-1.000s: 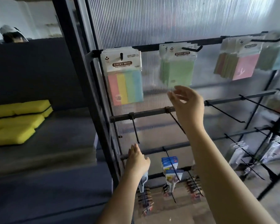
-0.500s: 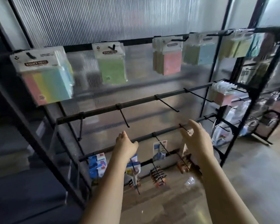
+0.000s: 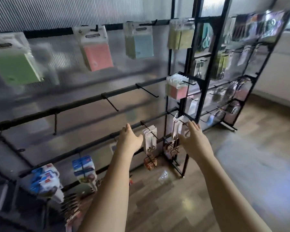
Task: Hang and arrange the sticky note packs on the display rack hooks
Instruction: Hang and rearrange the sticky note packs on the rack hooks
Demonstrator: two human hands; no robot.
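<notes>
Sticky note packs are in neither hand: nearest, the left hand (image 3: 130, 139) and right hand (image 3: 193, 141) reach toward the lower rails with fingers straight and loose, holding nothing. To do this step well, I judge the hands should go for the pink stack (image 3: 177, 88) on the middle rail's right hook, lifting each pack squarely by its punched header and spreading them over the bare hooks (image 3: 146, 90). Farthest, glossy flat film-wrapped packs, green (image 3: 15, 64), pink (image 3: 96, 51) and blue (image 3: 141, 43), hang from thin black wire pegs before ribbed translucent panelling.
</notes>
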